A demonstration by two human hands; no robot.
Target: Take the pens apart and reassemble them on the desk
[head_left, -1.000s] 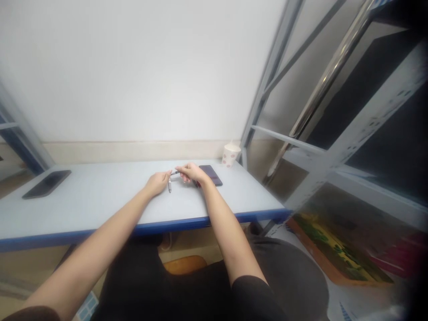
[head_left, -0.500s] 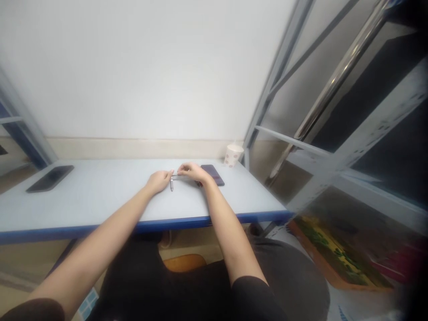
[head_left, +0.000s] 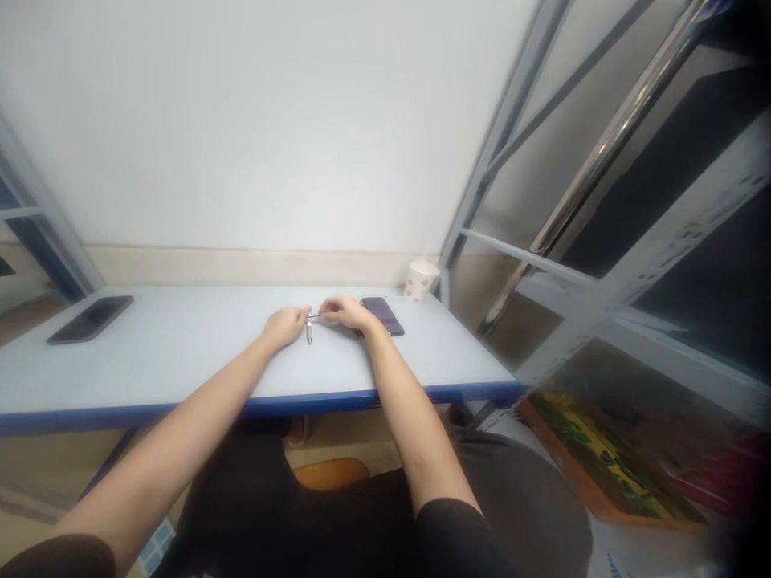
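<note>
Head view, looking forward and down at a long table with a pale blue-grey top and a blue front edge (head_left: 181, 357). Left hand (head_left: 284, 325) and right hand (head_left: 349, 313) close together above the middle of the table, fingers curled inward, not touching each other. Between them, a slim metal pen (head_left: 309, 329), its silver barrel pointing toward the near table edge, a thin dark shaft running sideways from its top. Left hand's fingers pressed together at the pen's upper end, apparently pinching it. Right hand's thumb and fingertips pinching the thin shaft; too small to tell whether pen and shaft are one piece.

Just beside the right hand, partly behind it, a dark purple smartphone (head_left: 384, 316) lying flat. Further right, near the wall, a white paper cup with red spots (head_left: 420, 281). Far left on the table, well apart from both hands, a second, dark smartphone (head_left: 90, 319). On the right, a grey metal shelving rack (head_left: 499, 152); below it, a painted board (head_left: 602, 457) on the floor.
</note>
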